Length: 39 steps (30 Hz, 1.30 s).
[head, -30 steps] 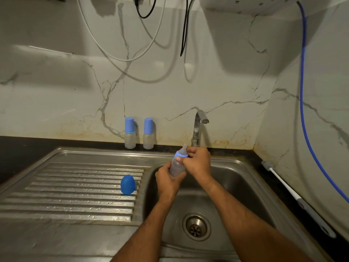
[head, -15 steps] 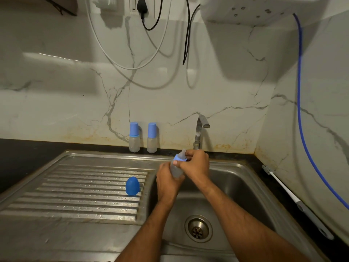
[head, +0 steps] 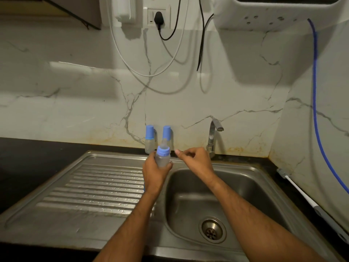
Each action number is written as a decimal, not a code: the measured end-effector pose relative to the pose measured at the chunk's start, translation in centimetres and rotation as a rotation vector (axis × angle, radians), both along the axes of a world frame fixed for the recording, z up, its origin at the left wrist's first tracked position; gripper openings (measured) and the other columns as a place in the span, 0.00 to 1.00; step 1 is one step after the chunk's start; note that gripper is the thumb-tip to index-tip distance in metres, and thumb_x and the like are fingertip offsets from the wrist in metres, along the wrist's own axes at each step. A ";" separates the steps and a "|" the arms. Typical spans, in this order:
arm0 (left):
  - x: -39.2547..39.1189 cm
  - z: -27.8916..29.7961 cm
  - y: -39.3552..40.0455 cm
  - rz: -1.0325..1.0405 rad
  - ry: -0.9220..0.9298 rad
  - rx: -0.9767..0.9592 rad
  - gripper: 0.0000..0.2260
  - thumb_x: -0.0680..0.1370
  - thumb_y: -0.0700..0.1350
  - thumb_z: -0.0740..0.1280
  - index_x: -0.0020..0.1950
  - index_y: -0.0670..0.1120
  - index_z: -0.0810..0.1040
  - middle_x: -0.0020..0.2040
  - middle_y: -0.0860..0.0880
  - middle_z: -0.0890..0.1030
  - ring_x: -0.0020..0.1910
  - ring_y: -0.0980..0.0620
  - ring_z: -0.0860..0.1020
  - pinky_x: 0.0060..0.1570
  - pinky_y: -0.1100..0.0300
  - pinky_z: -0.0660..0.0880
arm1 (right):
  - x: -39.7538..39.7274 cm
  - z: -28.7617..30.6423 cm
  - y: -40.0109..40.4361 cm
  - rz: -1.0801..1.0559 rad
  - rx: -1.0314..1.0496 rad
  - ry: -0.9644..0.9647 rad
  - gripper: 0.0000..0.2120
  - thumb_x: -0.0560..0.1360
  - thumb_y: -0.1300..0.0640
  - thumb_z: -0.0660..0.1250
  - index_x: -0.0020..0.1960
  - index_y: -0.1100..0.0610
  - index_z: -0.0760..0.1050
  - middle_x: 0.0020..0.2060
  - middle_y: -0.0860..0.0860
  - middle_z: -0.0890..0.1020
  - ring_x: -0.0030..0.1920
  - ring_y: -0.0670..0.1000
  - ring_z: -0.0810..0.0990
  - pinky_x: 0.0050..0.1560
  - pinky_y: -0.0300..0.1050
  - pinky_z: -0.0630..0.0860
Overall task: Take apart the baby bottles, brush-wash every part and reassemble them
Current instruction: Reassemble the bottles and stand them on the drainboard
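The left hand (head: 156,171) grips a baby bottle (head: 162,156) round its clear body, holding it upright over the edge between the ridged draining board (head: 90,188) and the sink (head: 251,178). Its blue collar and teat are on, with no cap over the teat. The right hand (head: 196,159) hovers just beside it at three o'clock, touching nothing, its fingers loosely curled.

The main risk, as I judge it, is a slip: the steel is beaded with water, so the bottle may be wet too, and a one-handed hold on a smooth cylinder could let it drop into the basin toward the drain (head: 212,229).

Two capped bottles (head: 149,138) stand at twelve o'clock against the wall (close behind the held one); a careless forward reach could topple them.

The bottle brush (head: 296,190) lies well apart at three o'clock on the dark bench, so fetching it means reaching across the basin.
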<state>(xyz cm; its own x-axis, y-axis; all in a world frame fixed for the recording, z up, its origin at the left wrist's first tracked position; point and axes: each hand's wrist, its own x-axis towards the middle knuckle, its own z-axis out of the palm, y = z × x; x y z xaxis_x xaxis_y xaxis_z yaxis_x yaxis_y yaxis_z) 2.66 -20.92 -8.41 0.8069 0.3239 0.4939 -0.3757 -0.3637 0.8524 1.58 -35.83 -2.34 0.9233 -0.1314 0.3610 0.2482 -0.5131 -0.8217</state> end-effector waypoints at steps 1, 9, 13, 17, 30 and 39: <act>-0.1 0.2 0.9 0.011 -0.009 -0.004 0.21 0.69 0.45 0.80 0.59 0.48 0.78 0.49 0.51 0.82 0.48 0.54 0.81 0.48 0.57 0.79 | -0.2 -0.1 0.4 0.012 -0.007 0.010 0.15 0.74 0.44 0.75 0.43 0.57 0.86 0.33 0.47 0.84 0.36 0.41 0.80 0.38 0.34 0.71; -1.9 -0.4 8.6 0.137 0.025 0.030 0.21 0.69 0.45 0.80 0.58 0.47 0.77 0.49 0.50 0.81 0.48 0.53 0.79 0.44 0.64 0.74 | -0.6 -3.1 6.4 0.113 -0.247 0.112 0.15 0.71 0.49 0.79 0.54 0.55 0.82 0.44 0.47 0.83 0.46 0.44 0.82 0.47 0.38 0.79; -2.7 -1.2 11.1 0.174 0.047 0.021 0.20 0.70 0.43 0.80 0.58 0.46 0.77 0.50 0.50 0.80 0.49 0.53 0.79 0.43 0.69 0.70 | -0.4 -4.6 8.9 0.136 -0.342 0.132 0.23 0.70 0.50 0.80 0.61 0.57 0.81 0.48 0.49 0.84 0.49 0.46 0.82 0.54 0.43 0.82; -2.7 -2.1 13.1 0.182 0.059 0.025 0.22 0.70 0.43 0.79 0.61 0.45 0.77 0.53 0.50 0.81 0.51 0.52 0.79 0.49 0.63 0.74 | 0.2 -5.9 10.7 0.162 -0.464 0.153 0.32 0.69 0.49 0.81 0.69 0.56 0.76 0.60 0.51 0.82 0.60 0.50 0.80 0.61 0.49 0.80; -1.9 -3.2 14.6 0.202 0.118 0.022 0.23 0.70 0.44 0.80 0.62 0.45 0.77 0.53 0.51 0.80 0.51 0.54 0.79 0.47 0.66 0.72 | 1.2 -5.9 12.1 0.221 -0.576 0.144 0.20 0.68 0.56 0.82 0.58 0.57 0.81 0.53 0.50 0.83 0.55 0.49 0.81 0.56 0.46 0.81; -0.8 -2.7 9.0 0.118 0.111 -0.003 0.22 0.68 0.46 0.81 0.58 0.48 0.78 0.49 0.53 0.81 0.48 0.54 0.80 0.47 0.62 0.75 | 1.5 2.0 3.4 0.327 -0.207 0.280 0.17 0.73 0.63 0.78 0.60 0.57 0.83 0.55 0.53 0.82 0.55 0.54 0.83 0.47 0.45 0.84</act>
<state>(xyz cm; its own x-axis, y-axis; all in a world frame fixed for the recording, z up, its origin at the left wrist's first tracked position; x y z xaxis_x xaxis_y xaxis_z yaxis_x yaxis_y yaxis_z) 1.83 -11.93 -11.11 0.8126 0.4213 0.4028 -0.2341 -0.3969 0.8875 3.12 -32.40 -0.33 0.9697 0.2308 0.0801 0.2075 -0.6052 -0.7686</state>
